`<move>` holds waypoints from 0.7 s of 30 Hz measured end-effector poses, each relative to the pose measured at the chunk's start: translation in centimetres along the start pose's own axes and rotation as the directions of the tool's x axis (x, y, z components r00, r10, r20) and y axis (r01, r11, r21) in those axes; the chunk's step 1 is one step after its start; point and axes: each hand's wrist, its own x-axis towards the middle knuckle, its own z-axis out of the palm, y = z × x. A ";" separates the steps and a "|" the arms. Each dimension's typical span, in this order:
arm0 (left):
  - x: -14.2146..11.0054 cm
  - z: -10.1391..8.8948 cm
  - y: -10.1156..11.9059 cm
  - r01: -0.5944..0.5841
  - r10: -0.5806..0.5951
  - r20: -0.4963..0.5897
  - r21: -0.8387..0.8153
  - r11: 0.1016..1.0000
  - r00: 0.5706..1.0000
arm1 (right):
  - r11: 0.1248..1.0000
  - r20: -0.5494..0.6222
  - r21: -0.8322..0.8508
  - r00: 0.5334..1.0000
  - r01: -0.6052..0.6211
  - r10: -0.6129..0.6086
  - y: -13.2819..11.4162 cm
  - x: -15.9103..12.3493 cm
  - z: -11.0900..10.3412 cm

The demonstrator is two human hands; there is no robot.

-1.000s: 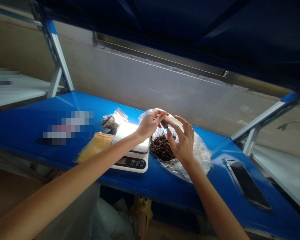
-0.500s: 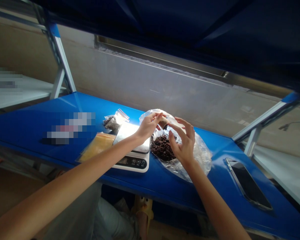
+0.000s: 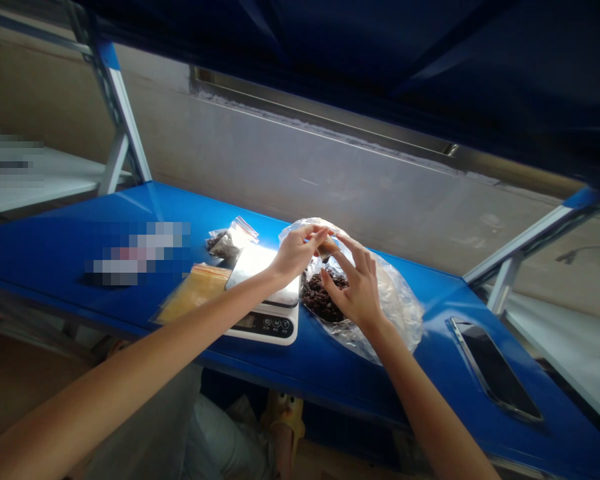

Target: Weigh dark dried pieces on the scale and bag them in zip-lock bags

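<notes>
Pinched in my left hand (image 3: pixel 300 250) is a small yellowish-brown plastic bag (image 3: pixel 329 249), held above a heap of dark brown beans or seeds (image 3: pixel 323 297). My right hand (image 3: pixel 357 283) is at the bag's right side, fingers stretched and thumb apart, fingertips at or touching its edge. The heap lies in a large clear plastic bag (image 3: pixel 403 313) spread open on the blue table. Left of it stands a white kitchen scale (image 3: pixel 280 337) with a metal plate, partly covered by my left forearm. Whatever is inside the small bag is hard to see.
Yellowish flat bags (image 3: pixel 193 293) lie left of the scale. Behind them is a filled zip bag (image 3: pixel 227 243). A phone (image 3: pixel 495 370) rests at the right on the blue table (image 3: pixel 445 287). A dark blue shelf (image 3: pixel 355 60) hangs overhead, with metal posts (image 3: pixel 125 120) at the sides.
My right hand has moved left and closer to the small bag, its fingertips now at the bag's edge. My left hand has stayed nearly in place, and the small bag is turned slightly.
</notes>
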 end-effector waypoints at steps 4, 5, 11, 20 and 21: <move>0.0 0.4 0.2 -0.004 0.004 -0.015 0.015 1.000 1.000 | 1.000 -0.120 -0.001 0.993 0.021 -0.021 0.3 0.0 -0.1; 0.0 0.4 0.4 0.010 -0.010 -0.023 0.016 1.000 1.000 | 1.000 -0.137 -0.001 0.990 0.021 -0.021 0.3 0.0 -0.1; -0.1 0.1 0.7 0.076 -0.076 -0.070 -0.007 0.997 0.995 | 1.000 -0.216 -0.031 0.976 0.000 -0.007 0.3 0.2 -0.4; -0.2 -0.3 0.2 0.169 -0.175 -0.117 -0.057 0.984 0.978 | 0.996 -0.299 -0.068 0.953 -0.065 0.042 0.8 0.3 -0.9; -0.2 -0.3 0.2 0.190 -0.197 -0.118 -0.071 0.979 0.973 | 0.995 -0.308 -0.075 0.950 -0.067 0.040 0.8 0.3 -0.8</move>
